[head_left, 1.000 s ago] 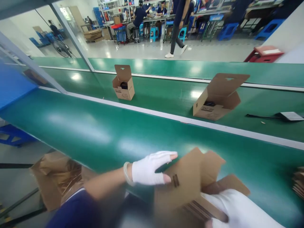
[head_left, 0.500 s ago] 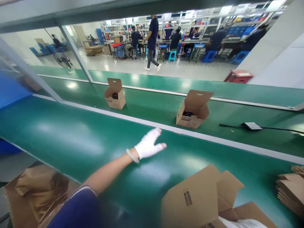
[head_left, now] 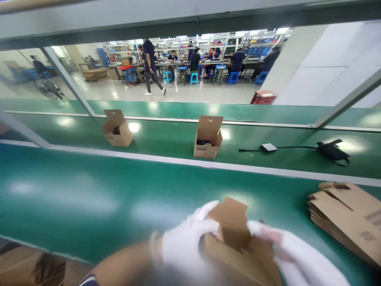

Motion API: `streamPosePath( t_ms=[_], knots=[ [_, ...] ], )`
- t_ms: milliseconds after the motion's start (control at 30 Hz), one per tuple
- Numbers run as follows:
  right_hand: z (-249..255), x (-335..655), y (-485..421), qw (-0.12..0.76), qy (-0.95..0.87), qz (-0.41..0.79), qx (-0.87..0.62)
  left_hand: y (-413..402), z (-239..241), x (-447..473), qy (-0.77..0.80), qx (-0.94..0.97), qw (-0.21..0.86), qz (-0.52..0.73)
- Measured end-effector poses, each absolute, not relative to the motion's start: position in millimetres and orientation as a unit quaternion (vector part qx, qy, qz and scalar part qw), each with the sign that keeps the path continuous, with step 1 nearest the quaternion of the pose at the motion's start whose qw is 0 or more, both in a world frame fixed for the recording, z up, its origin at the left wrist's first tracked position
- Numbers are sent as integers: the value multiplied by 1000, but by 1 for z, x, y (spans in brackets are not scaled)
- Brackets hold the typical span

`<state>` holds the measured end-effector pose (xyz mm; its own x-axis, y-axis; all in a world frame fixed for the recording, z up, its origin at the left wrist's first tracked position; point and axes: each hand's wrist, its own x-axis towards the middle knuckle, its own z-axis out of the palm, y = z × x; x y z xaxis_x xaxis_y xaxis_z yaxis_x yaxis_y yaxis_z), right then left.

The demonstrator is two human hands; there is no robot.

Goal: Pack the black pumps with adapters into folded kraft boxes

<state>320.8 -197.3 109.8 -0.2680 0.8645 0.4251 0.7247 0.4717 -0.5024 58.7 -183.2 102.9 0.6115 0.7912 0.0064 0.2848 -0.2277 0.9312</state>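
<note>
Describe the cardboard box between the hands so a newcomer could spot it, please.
Find the glossy green bench on the near side of the pale strip. Low and right of centre, the brown cardboard box is between the left hand and right hand, both white-gloved. That sets it apart from the open boxes beyond the strip and the flat cardboard stack to the right.
</note>
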Motion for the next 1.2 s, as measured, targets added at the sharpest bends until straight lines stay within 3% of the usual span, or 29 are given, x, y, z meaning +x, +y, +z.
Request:
streamPosePath(
  t_ms=[67,133,267,400,533,733,900,1100,1200],
  knots=[
    [99,336,-194,396,-657,177,-616,-189,110,54,367,743,499,252],
    [88,342,-189,377,-580,369,-621,-194,117,52,362,752,496,239],
    [85,321,-189,289,-502,687,-437,-196,125,55,344,765,502,212],
    [105,289,-193,252,-425,806,-327,-197,127,57,321,765,501,248],
    [112,294,-179,203,-486,790,-314,-199,129,55,289,748,515,302],
    [136,305,-147,21,-607,752,-257,-202,125,56,295,753,490,326],
    [179,268,-146,-101,-772,508,-368,-203,126,56,296,778,476,285],
    [172,245,-165,-118,-854,254,-439,-205,128,57,301,751,504,301],
    [168,251,-163,-100,-869,218,-432,-199,124,51,282,755,492,329]
  ],
)
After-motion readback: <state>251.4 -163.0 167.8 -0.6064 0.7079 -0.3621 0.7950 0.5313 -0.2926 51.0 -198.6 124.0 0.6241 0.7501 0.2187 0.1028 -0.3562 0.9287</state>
